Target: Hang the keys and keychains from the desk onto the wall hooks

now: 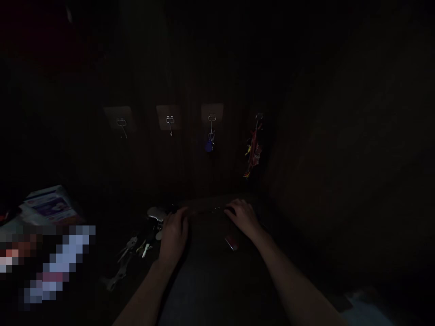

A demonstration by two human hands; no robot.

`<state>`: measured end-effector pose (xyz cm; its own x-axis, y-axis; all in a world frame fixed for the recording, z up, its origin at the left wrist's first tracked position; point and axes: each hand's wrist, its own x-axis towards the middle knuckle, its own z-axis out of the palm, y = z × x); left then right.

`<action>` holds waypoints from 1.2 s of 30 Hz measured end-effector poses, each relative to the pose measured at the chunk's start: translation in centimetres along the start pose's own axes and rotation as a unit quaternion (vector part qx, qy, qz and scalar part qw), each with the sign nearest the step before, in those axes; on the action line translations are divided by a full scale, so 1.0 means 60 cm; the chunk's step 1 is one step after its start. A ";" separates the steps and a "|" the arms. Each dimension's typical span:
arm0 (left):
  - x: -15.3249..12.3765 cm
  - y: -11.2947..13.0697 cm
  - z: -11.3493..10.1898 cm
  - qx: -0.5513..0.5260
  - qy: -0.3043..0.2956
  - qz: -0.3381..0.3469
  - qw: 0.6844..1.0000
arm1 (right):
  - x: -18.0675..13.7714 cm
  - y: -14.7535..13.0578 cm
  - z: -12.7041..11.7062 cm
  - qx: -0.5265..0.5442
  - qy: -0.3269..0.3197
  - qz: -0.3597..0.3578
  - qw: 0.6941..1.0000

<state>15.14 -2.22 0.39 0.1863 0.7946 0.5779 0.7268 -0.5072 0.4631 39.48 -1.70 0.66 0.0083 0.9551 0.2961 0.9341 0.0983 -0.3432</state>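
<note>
Because the light is so dim, much of the dark, flat bench (204,290) sinks into black around the person's two bare forearms (144,290), both cut off below. A pale, soft-edged thing (365,310) at the lower right is cropped and too murky to name; at the left, a blocky pixelated patch (66,262) hides whatever lies there. Silver metal keys (128,244), blurred, lie left of the left hand (173,231), with a grey oval disc (156,213) just beside it. Its fingers bend downward; whether they grip anything, I cannot tell. Near the right hand (242,215) lies a small red object with a pale edge (231,243); that hand's fingers curl, their hold equally unclear. Tiny bright glints (216,209) between the hands are unreadable. Farther off, four silver wire hooks (170,120) line a dark wall (146,158); the third carries a blue-purple key tag (209,146), the fourth a red-and-yellow tangled bundle (253,151) with indistinct parts.
</note>
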 end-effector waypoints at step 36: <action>-0.013 0.035 0.014 -0.101 -0.019 0.056 0.993 | -0.017 -0.119 -0.008 0.494 0.005 0.046 0.868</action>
<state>17.10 -3.60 0.35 0.2856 0.7396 0.6094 0.5535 -0.6464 0.5252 32.94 -3.53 3.22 0.0738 0.9699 0.2322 0.1681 0.2174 -0.9615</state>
